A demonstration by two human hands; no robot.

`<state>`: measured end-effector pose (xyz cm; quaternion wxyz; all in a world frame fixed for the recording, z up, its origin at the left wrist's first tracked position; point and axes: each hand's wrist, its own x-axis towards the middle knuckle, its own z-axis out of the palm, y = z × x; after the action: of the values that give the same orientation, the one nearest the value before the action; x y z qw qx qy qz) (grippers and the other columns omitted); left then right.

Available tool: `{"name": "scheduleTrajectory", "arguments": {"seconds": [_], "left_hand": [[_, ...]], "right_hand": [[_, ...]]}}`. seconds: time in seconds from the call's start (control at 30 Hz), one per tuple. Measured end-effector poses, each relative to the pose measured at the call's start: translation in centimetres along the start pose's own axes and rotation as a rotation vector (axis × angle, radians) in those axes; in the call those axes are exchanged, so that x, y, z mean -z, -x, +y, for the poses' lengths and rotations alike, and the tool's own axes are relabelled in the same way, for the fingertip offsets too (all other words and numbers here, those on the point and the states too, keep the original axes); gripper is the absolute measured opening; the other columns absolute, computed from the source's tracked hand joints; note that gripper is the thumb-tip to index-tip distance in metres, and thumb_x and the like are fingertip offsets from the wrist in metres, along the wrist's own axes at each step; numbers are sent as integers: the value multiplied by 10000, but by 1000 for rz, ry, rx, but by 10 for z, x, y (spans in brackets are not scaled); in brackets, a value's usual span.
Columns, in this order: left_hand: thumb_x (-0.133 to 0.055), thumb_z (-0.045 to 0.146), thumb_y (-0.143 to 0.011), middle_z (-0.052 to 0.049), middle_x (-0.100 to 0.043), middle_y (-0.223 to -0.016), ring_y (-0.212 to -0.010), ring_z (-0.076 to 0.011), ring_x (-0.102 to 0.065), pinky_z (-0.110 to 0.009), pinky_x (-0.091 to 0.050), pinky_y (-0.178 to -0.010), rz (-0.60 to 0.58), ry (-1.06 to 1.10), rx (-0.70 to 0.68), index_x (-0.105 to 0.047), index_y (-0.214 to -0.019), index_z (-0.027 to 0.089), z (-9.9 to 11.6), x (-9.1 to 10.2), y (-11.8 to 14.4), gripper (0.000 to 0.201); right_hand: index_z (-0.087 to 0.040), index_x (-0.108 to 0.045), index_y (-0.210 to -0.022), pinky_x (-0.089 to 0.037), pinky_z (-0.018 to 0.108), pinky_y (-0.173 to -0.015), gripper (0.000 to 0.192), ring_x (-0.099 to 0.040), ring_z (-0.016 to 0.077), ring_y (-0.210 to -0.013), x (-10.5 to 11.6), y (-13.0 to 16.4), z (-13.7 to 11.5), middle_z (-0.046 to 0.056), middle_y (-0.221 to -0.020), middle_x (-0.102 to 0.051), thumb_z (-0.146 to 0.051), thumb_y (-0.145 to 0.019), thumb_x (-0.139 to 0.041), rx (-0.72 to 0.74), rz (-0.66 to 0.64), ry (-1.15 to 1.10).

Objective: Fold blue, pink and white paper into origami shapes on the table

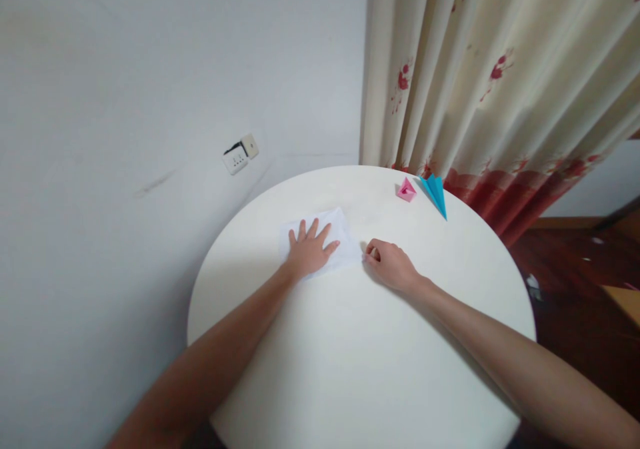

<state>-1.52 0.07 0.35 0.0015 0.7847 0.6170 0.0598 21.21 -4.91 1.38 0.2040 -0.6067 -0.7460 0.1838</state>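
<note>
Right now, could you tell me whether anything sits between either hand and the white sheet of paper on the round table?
Nothing visible does. The left hand lies flat on the white paper, and the right hand pinches its right edge. The pink folded piece and blue paper plane sit apart, toward the table's far edge.

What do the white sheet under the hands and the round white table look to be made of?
White sheet: thin matte paper, apparently; it lies flat under the left hand, its corner pinched by the right hand. Round white table: a smooth, hard top with faint sheen, maybe laminate or painted wood.
</note>
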Motion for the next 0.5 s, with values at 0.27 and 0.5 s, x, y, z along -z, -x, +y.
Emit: {"name": "scheduleTrajectory", "arguments": {"seconds": [0.27, 0.5], "left_hand": [[-305, 576, -993, -13, -224, -1647, -1512, -365, -159, -690, -161, -1149, -60, 32, -61, -315, -1538, 376, -10, -4, -5, 580], [-322, 415, -1007, -127, -377, -1577, -1461, -401, -281, -683, -246, -1121, 142, -14, 168, -493, -1446, 232, -36, 11, -14, 506]], "right_hand": [[-210, -666, -837, -335, 250, -612, 146, -593, 150, -671, 3, -3, 2, 30, -757, -703, -263, -909, -550, 9, -13, -62], [-199, -668, -770, -347, 248, -597, 182, -581, 147, -632, 6, -1, 2, 28, -726, -698, -240, -892, -540, 37, -5, -114]]}}
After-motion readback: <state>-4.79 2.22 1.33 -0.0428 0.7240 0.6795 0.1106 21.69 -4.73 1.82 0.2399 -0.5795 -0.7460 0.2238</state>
